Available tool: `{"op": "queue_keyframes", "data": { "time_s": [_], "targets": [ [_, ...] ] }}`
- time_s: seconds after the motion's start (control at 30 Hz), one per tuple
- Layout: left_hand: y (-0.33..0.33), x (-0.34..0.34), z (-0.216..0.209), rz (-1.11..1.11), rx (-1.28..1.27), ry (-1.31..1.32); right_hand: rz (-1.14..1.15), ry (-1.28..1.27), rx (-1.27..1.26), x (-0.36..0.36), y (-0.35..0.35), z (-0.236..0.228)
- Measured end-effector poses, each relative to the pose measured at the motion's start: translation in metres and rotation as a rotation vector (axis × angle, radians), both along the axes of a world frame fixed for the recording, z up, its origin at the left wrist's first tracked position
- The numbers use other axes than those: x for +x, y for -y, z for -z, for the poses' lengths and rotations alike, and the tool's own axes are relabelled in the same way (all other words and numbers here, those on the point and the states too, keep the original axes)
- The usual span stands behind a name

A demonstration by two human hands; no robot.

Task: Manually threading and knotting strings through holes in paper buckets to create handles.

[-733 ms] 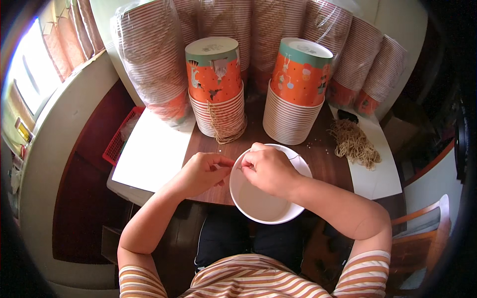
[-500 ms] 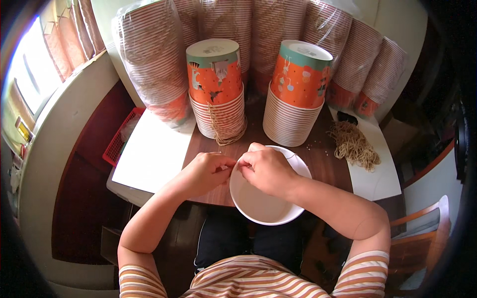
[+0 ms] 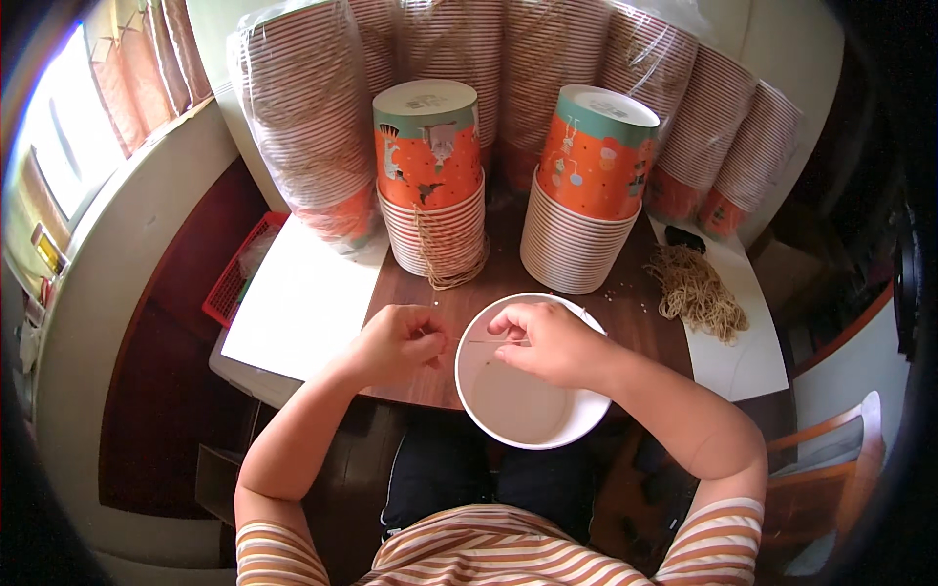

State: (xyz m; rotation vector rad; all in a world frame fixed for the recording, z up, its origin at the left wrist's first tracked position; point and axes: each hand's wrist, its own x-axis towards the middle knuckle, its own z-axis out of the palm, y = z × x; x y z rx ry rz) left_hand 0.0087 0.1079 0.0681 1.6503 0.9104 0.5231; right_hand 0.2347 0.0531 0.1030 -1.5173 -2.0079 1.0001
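A white paper bucket (image 3: 518, 405) stands open side up at the near edge of the table, its inside facing me. Over its far part, my right hand (image 3: 557, 344) pinches a thin pale strand (image 3: 481, 342), too fine to tell whether thread or wire. To the left of the rim, my left hand (image 3: 401, 344) is closed in a pinch at the strand's other end. The strand runs nearly straight between both hands. A small dark speck, perhaps a hole, shows on the bucket's inner wall.
Two stacks of upside-down orange and green paper buckets, a left stack (image 3: 430, 181) and a right stack (image 3: 591, 186), stand behind. Twine loops hang on the left one. A bundle of twine (image 3: 699, 293) lies right. Plastic-wrapped stacks (image 3: 303, 127) line the back; a red basket (image 3: 239, 269) sits left.
My hands have moved apart; the right went right, over the bucket, and the left slightly left. The strand now shows stretched between them. The view has shifted slightly.
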Motion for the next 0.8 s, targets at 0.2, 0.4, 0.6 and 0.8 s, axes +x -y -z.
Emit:
{"op": "queue_keyframes", "data": {
  "time_s": [0.2,0.4,0.6,0.8],
  "targets": [
    [-0.005,-0.031,0.025,-0.081,-0.308,0.253,-0.006,0.202,0.044,-0.014,0.020,-0.017],
    [0.026,-0.038,0.025,0.065,-0.306,0.523,-0.202,0.398,0.260,-0.028,0.034,-0.015],
    [0.045,-0.032,0.025,0.049,-0.261,0.671,-0.328,0.351,0.302,-0.007,0.032,-0.017],
    [0.052,-0.016,0.016,0.040,-0.115,0.764,-0.283,0.298,0.245,0.016,0.020,-0.031]
  ]
}}
